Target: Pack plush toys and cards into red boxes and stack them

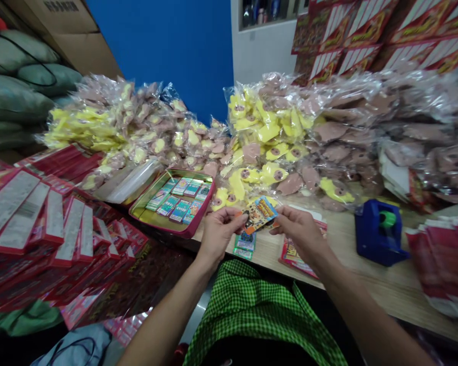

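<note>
The left hand (221,235) and right hand (299,235) both pinch a small printed card (261,214) at its edges, holding it above the wooden tabletop (370,290). Green card packets (245,245) lie just below it. A red-rimmed tin tray (204,211) of cards sits to the left, and a blue tape dispenser (379,231) to the right.

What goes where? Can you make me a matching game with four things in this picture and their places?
Things:
1. Blue tape dispenser
2. Open red tin tray
3. Small colourful card
4. Green sacks

Places:
A. Pinched between left hand and right hand
B. On the wooden table, right of the hands
C. Piled at the far left
D. Holding rows of small card packs

Pairs: 1-B, 2-D, 3-A, 4-C
</note>
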`<state>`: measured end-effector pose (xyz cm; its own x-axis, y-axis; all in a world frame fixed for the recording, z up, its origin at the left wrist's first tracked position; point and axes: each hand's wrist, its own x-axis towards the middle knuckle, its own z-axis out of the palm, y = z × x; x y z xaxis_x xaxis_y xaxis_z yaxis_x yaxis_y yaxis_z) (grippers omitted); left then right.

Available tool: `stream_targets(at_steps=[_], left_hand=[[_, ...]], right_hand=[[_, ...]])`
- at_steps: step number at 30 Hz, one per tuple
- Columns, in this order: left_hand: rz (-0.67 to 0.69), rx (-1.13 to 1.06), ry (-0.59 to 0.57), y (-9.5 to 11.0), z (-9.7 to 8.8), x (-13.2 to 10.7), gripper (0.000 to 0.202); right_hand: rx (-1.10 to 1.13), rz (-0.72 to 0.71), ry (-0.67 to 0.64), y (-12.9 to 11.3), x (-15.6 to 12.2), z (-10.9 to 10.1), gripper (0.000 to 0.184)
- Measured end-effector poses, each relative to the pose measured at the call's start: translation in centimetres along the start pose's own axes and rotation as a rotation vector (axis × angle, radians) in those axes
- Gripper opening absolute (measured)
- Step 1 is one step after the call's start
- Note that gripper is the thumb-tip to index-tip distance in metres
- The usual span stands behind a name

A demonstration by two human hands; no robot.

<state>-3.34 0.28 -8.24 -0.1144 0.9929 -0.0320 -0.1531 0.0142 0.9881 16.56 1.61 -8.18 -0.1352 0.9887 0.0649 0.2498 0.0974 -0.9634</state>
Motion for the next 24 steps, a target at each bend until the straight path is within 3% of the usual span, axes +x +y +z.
stream_targets(at_steps=[2,4,8,12,14,19,24], left_hand=[[0.008,0.056,-0.067,-1.0,2.1,0.9,0.034],[0.031,0.1,-0.126,-1.8,4.2,1.8,0.031],[0.086,0.19,-0.251,-2.8,8.0,3.5,0.027],[0.309,0.753,-0.495,-3.7,11.0,5.1,0.048],[0.349,0.93,-0.64,-4.0,12.0,5.8,0.043],[0.371,0.898,-0.698,-2.5,12.5,5.7,0.019],[0.662,0.683,-0.665,1.5,10.2,2.6,0.002]], right_hand=[[0.264,0.132,-0.067,-0.8,0.4,-2.0,0.039],[0.259,0.14,-0.021,-1.1,0.1,-3.6,0.043],[-0.025,0.077,0.268,-0.2,-0.5,-7.7,0.033],[-0.369,0.011,0.547,0.3,-0.8,-12.3,0.025],[-0.572,-0.049,0.61,0.3,-1.1,-13.7,0.031],[-0.677,-0.134,0.631,-0.9,-2.4,-14.0,0.03],[-0.829,-0.458,0.605,-4.6,-4.5,-12.6,0.012]])
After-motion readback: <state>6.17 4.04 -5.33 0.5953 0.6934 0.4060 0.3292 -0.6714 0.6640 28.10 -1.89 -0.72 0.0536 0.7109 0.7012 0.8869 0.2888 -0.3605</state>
